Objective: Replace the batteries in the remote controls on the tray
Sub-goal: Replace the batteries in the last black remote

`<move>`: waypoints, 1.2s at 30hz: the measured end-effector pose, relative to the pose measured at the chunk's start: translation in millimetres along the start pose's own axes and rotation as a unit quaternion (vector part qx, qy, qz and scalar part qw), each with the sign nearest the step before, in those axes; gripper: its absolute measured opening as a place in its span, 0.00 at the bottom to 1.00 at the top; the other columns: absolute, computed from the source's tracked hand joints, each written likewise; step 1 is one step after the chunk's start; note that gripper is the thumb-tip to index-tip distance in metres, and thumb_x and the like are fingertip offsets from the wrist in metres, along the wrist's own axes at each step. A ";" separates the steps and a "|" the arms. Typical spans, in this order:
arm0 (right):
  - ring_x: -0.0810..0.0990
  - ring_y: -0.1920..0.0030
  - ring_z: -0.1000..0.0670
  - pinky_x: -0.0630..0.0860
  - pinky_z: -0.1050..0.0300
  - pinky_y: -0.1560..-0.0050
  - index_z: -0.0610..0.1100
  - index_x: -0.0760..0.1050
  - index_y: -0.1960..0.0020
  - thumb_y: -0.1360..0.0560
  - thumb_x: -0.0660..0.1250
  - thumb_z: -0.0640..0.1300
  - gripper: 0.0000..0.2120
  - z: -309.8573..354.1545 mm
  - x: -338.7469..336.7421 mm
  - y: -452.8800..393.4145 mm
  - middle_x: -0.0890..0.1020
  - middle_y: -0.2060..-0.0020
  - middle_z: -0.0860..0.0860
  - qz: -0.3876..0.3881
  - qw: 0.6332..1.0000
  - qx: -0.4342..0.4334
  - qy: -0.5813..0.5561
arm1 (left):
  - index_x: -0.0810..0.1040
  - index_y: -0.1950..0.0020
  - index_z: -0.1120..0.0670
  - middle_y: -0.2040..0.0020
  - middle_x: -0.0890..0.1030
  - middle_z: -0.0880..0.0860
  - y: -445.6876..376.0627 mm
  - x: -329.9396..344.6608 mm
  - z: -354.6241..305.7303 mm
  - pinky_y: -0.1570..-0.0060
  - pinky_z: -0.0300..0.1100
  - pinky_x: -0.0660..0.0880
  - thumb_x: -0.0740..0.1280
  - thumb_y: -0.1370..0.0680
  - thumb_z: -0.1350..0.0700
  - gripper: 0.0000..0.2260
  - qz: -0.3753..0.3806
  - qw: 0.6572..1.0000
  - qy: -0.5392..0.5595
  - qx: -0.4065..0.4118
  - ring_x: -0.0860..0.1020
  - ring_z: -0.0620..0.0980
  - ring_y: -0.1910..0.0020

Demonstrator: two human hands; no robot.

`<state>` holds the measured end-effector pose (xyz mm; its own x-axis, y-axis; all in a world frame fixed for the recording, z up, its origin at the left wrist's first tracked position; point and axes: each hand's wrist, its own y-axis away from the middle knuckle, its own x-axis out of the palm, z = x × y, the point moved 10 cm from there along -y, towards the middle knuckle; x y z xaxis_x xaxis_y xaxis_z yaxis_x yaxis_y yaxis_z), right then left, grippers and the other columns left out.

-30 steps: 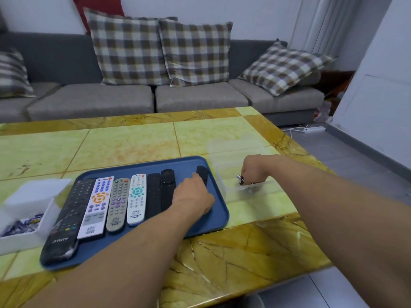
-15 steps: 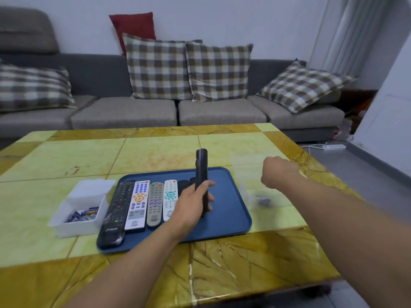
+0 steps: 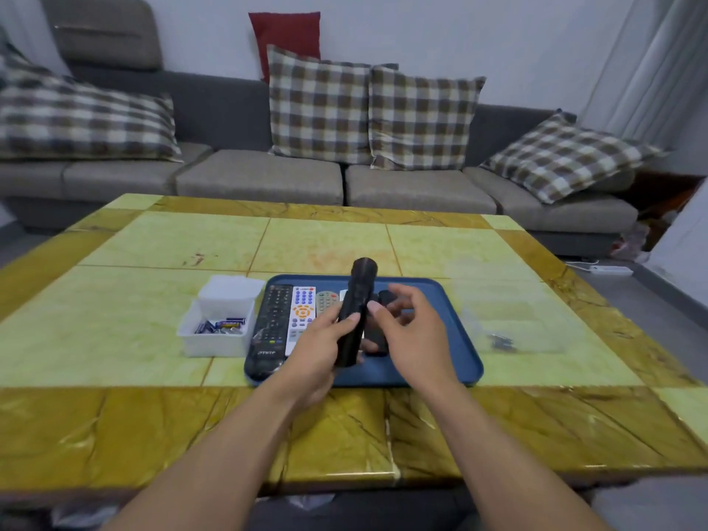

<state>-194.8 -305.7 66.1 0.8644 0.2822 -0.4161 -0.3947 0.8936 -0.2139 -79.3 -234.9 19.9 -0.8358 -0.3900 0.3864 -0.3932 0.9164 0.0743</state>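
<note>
My left hand grips a slim black remote and holds it raised, tilted, above the blue tray. My right hand hovers just right of that remote, fingers loosely spread, thumb tip near its side, holding nothing. Several remotes lie side by side on the tray's left half: a long black one, a white one with blue and orange buttons, a grey one. More black remotes are partly hidden behind my hands.
A white box of blue batteries with its lid propped behind stands left of the tray. A clear box holding a few dark batteries sits to the right. The table is yellow-green marble; a grey sofa with checked cushions stands beyond.
My left hand lifted the black remote off the tray and brought it closer. My right hand left the clear box and came over beside the remote. The camera view shifted right and back.
</note>
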 end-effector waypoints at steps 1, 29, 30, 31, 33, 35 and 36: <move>0.78 0.54 0.60 0.72 0.68 0.60 0.57 0.72 0.35 0.23 0.69 0.56 0.18 2.5 0.5 -2.6 0.79 0.52 0.58 0.014 1.000 0.013 -0.018 | 0.80 0.39 0.54 0.49 0.83 0.61 1.7 -2.9 -0.3 0.68 0.41 0.73 0.62 0.17 0.59 0.10 0.013 0.999 -0.047 -0.010 0.80 0.52 0.64; 0.84 0.45 0.54 0.78 0.57 0.42 0.45 0.78 0.42 0.29 0.76 0.34 0.18 -19.1 15.6 -6.4 0.86 0.47 0.50 0.026 0.929 0.109 -0.352 | 0.75 0.43 0.56 0.54 0.87 0.56 10.2 -18.6 5.9 0.50 0.50 0.82 0.75 0.26 0.67 0.16 0.033 0.984 -0.171 -0.027 0.86 0.55 0.53; 0.84 0.46 0.56 0.79 0.58 0.43 0.46 0.80 0.44 0.28 0.76 0.35 0.16 -14.3 13.4 -5.4 0.86 0.49 0.52 0.024 0.946 0.088 -0.311 | 0.76 0.43 0.55 0.55 0.87 0.54 11.9 -11.3 9.0 0.51 0.49 0.83 0.74 0.26 0.68 0.16 0.049 0.984 -0.168 -0.028 0.86 0.53 0.53; 0.84 0.48 0.57 0.80 0.58 0.45 0.47 0.81 0.46 0.28 0.76 0.37 0.13 -12.9 9.6 -4.0 0.87 0.51 0.54 0.007 0.961 0.073 -0.268 | 0.77 0.44 0.55 0.56 0.87 0.53 12.3 -9.3 7.8 0.53 0.47 0.83 0.73 0.26 0.69 0.15 0.041 0.987 -0.156 -0.019 0.85 0.52 0.54; 0.85 0.52 0.56 0.82 0.54 0.47 0.51 0.82 0.49 0.27 0.76 0.44 0.07 -17.6 1.2 0.7 0.86 0.55 0.55 -0.039 0.980 0.071 -0.183 | 0.78 0.47 0.59 0.54 0.86 0.58 9.6 -18.7 -0.5 0.56 0.44 0.83 0.73 0.26 0.70 0.12 -0.021 0.994 -0.103 0.007 0.85 0.52 0.55; 0.84 0.53 0.54 0.83 0.50 0.48 0.52 0.81 0.50 0.27 0.75 0.53 0.09 -28.7 5.9 5.7 0.85 0.55 0.55 -0.015 0.984 0.113 -0.135 | 0.78 0.46 0.63 0.51 0.85 0.61 5.3 -30.3 -5.5 0.56 0.43 0.83 0.72 0.24 0.68 0.08 -0.067 0.997 -0.038 0.018 0.86 0.56 0.53; 0.84 0.54 0.53 0.83 0.50 0.49 0.50 0.81 0.49 0.27 0.74 0.56 0.12 -35.6 15.5 9.6 0.85 0.55 0.53 0.034 0.980 0.147 -0.132 | 0.78 0.44 0.64 0.50 0.85 0.62 3.2 -33.8 -5.7 0.55 0.44 0.83 0.70 0.22 0.66 0.08 -0.076 0.997 -0.005 0.016 0.86 0.57 0.52</move>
<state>-196.3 -305.1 26.1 0.9049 0.3906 -0.1688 -0.3812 0.9205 0.0862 -50.2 -218.3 12.4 -0.7689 -0.5257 0.3638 -0.5279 0.8431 0.1024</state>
